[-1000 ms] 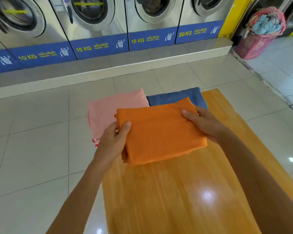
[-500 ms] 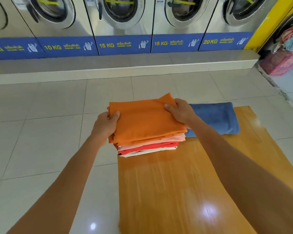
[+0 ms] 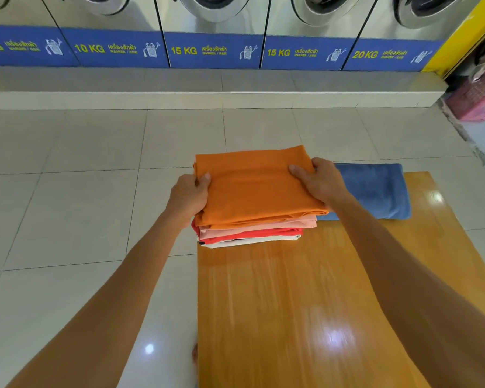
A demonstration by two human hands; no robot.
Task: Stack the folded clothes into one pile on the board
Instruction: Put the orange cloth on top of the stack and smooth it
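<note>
A folded orange cloth point(image 3: 252, 186) lies on top of a pile at the far left corner of the wooden board point(image 3: 305, 303). Under it the pile shows a pink cloth point(image 3: 263, 228), a red cloth point(image 3: 252, 235) and a white cloth point(image 3: 249, 242). My left hand point(image 3: 189, 196) grips the orange cloth's left edge. At the cloth's right edge my right hand point(image 3: 319, 182) holds on, thumb on top. A folded blue cloth point(image 3: 375, 189) lies apart on the board, just right of the pile.
The board stands over a pale tiled floor point(image 3: 67, 205). A row of washing machines point(image 3: 213, 32) on a raised grey step lines the back. A pink laundry basket point(image 3: 476, 99) with clothes sits at the far right.
The orange cloth, held up a second ago, has come down onto the pink-topped pile. Both hands stay on its edges. The view has shifted, so the pile sits more centred.
</note>
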